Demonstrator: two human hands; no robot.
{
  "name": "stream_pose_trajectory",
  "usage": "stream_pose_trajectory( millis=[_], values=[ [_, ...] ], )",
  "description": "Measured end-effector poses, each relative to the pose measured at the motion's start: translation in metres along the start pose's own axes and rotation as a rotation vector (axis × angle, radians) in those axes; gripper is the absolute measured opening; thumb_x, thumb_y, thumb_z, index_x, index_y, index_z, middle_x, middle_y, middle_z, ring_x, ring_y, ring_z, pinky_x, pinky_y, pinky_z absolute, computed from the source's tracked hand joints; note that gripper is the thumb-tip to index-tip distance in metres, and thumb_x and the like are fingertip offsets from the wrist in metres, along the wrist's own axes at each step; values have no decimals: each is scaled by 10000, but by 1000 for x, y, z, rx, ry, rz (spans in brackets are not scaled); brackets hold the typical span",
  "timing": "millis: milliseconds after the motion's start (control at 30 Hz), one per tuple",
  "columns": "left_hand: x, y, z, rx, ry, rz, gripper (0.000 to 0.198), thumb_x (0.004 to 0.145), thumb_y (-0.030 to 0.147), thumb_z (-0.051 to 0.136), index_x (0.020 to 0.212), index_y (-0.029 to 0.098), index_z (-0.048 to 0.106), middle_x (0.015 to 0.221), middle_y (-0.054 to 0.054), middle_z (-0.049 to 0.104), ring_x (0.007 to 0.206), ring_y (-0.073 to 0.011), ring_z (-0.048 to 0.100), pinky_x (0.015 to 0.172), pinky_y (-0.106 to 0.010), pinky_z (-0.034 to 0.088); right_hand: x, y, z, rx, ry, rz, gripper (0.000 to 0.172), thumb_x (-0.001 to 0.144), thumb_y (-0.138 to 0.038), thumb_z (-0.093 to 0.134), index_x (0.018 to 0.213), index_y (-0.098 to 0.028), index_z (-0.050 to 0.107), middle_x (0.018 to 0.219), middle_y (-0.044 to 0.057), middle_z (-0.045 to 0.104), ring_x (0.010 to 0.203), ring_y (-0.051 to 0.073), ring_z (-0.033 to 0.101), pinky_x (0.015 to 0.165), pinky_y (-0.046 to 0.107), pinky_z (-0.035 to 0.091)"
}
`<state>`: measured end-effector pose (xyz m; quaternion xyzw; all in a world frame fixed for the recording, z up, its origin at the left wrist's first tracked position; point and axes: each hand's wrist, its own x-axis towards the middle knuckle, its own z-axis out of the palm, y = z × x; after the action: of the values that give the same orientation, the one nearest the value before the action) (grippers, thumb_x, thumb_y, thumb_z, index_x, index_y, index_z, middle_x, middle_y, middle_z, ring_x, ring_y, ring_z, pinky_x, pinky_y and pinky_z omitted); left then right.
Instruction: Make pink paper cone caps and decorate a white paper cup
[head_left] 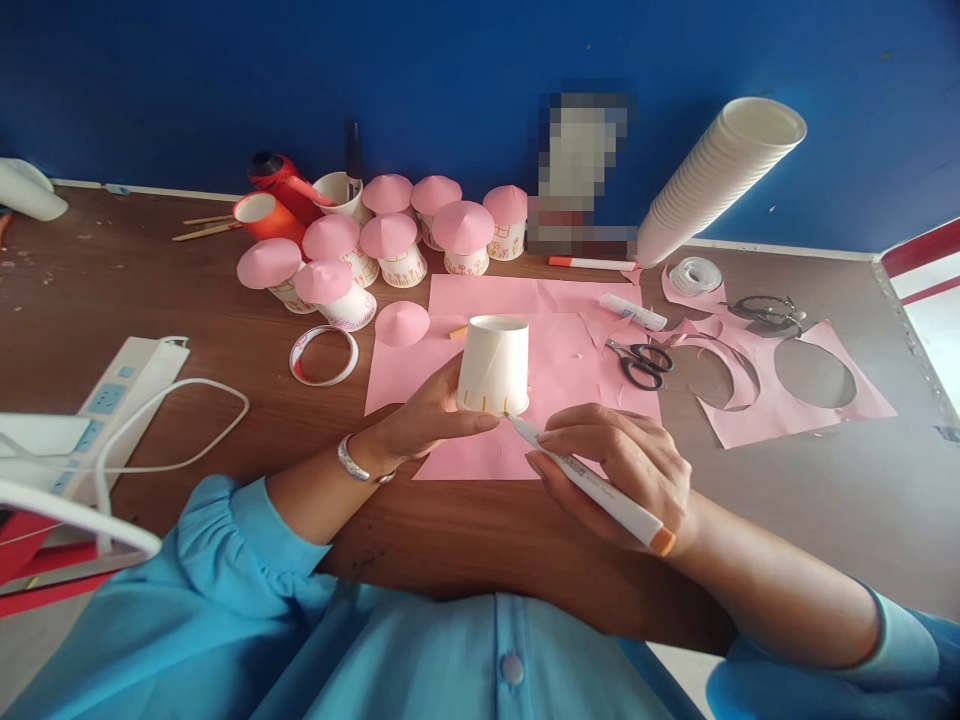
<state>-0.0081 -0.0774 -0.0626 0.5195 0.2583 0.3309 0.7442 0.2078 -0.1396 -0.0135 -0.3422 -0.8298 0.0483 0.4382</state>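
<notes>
My left hand (431, 408) grips a white paper cup (493, 362), which is held upside down over pink paper (555, 375). Several short orange-yellow strokes run along the cup's rim, at its lower edge. In my right hand (630, 455) is a white marker (600, 492) with an orange end, its tip touching the cup close to the rim. Behind the cup, a cone of pink paper (403, 324) lies by itself. To the left stand several upturned cups with pink cone roofs (463, 228), some with flowers and windows drawn on them.
A tall stack of paper cups (720, 180) leans against the blue wall. Black-handled scissors (643, 362), a glue stick (632, 311), cut pink scraps (817, 385) and a tape roll (695, 276) lie right. On the left are a tape ring (324, 355) and a power strip (124, 400) with a white cable.
</notes>
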Motion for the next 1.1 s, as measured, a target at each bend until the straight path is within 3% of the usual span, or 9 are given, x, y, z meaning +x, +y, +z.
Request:
stream_pose_trajectory(
  millis=[400,633,1100],
  values=[
    [0,17,8,-139,-14,-60,494,796,325,816,1260,201,701,1266,-140,756,1315,-382,631,1106,-535,483,3,3,-8,25,76,31,187,887,-102,704,1010,-214,619,767,25,723,622,167,716,529,262,582],
    [1,1,-1,-209,-40,-15,504,797,340,809,1272,210,707,1280,-135,752,1313,-371,638,1103,-528,490,3,2,-10,14,81,20,184,896,-103,701,1015,-212,613,768,23,719,625,158,713,535,255,580],
    [0,4,1,-190,-64,-31,505,810,373,808,1278,213,707,1283,-146,752,1361,-387,603,1142,-558,457,4,1,-9,17,68,18,167,896,-90,698,996,-202,624,770,34,724,631,162,717,549,257,587]
  ],
)
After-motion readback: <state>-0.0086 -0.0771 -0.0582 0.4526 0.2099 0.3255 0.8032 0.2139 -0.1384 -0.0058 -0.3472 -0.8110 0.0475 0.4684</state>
